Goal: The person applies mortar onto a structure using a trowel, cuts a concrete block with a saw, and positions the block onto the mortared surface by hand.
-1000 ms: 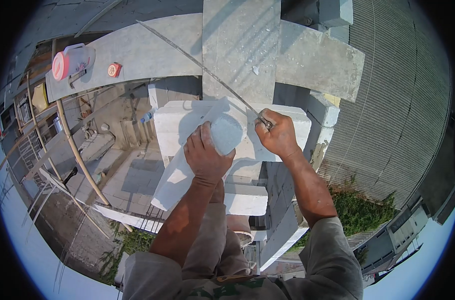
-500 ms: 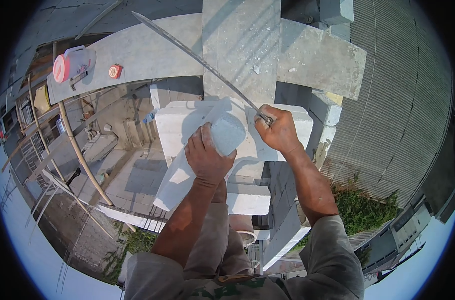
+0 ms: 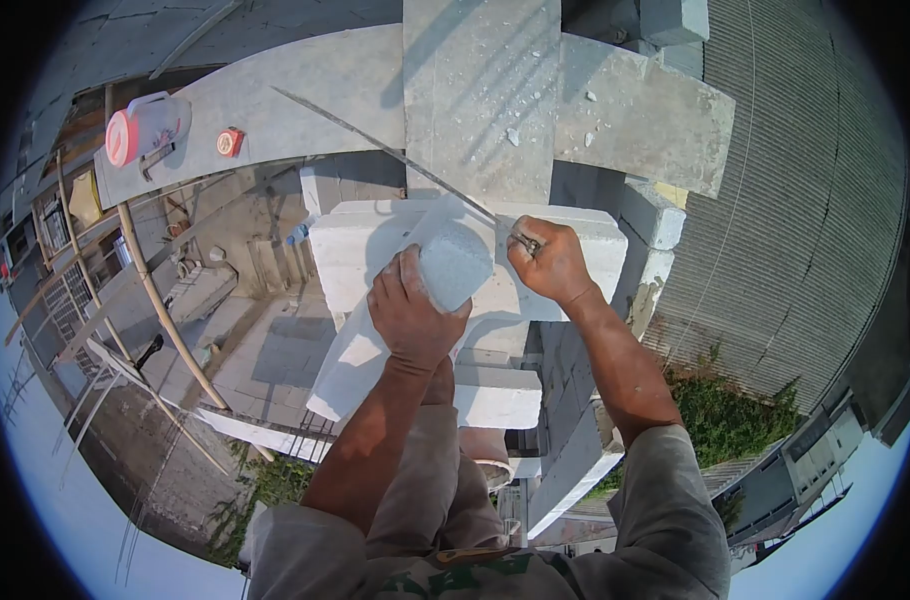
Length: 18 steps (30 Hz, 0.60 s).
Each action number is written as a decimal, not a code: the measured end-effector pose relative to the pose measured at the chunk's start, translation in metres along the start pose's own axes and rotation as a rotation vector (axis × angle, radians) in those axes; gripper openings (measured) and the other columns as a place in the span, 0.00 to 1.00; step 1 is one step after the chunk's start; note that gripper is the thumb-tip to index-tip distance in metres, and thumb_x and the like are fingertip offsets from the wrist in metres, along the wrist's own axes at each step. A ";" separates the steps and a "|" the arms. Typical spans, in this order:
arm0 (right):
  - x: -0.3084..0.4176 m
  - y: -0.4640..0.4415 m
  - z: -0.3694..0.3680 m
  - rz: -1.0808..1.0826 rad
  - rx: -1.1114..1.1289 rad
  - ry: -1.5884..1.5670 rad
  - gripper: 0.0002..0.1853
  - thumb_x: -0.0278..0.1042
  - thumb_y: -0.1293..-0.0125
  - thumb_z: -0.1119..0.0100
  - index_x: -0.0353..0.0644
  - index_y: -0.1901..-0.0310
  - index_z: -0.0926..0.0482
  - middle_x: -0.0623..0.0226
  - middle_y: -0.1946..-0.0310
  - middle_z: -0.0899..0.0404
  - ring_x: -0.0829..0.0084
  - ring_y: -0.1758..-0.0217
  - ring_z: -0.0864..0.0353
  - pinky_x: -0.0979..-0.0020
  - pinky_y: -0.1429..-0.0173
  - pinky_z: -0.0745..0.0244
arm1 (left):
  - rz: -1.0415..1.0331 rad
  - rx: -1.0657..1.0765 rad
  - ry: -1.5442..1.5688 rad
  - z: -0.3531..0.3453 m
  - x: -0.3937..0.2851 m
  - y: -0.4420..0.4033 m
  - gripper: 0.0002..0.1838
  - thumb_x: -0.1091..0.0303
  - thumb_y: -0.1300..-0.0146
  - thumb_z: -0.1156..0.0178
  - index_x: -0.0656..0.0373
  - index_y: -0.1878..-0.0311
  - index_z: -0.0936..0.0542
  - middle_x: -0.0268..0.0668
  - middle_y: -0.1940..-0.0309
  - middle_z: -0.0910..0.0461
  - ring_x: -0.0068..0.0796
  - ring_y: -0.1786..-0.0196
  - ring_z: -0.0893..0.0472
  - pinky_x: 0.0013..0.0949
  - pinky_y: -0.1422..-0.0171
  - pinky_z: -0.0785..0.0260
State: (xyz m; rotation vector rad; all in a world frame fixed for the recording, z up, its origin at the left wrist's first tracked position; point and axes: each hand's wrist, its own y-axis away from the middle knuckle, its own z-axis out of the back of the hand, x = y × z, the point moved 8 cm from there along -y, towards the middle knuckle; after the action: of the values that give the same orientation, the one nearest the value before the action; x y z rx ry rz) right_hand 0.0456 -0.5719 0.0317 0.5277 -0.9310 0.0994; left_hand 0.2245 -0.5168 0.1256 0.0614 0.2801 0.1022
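My left hand (image 3: 415,308) is pressed over the near side of an upright pale block (image 3: 457,262) with a rounded grey end, its fingers curled on the edge. In my right hand (image 3: 549,258), closed in a fist, is the handle of a long thin metal blade (image 3: 385,147). The blade slants away to the upper left, past the far side of the block and over the grey boards. Beneath the held block lies a wide white block (image 3: 585,262). Whether the blade touches the held block I cannot tell.
On the grey board (image 3: 305,95) at the left stand a jug with a pink lid (image 3: 147,130), a red tape measure (image 3: 230,142) and a hammer (image 3: 158,157). Bamboo poles (image 3: 160,295) and a drop are at left; a corrugated roof (image 3: 775,200) is at right.
The blade's far tip has swung up and then back down, and my right hand has shifted slightly. My left hand stays on the block. White crumbs now show on the right board.
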 end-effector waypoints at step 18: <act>-0.100 0.015 -0.044 -0.255 0.214 0.374 0.16 0.44 0.42 0.41 0.42 0.59 0.17 0.48 0.72 0.17 0.47 0.65 0.16 0.55 0.58 0.19 | -0.023 -0.038 -0.003 -0.006 0.003 -0.008 0.49 0.58 0.67 0.25 0.61 0.36 0.33 0.47 0.49 0.26 0.50 0.51 0.24 0.48 0.48 0.32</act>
State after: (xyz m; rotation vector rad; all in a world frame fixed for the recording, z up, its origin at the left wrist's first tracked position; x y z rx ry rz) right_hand 0.0136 -0.5237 -0.0621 0.7915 -0.4845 0.0638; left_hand 0.2263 -0.5237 0.1184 0.0205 0.2756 0.0842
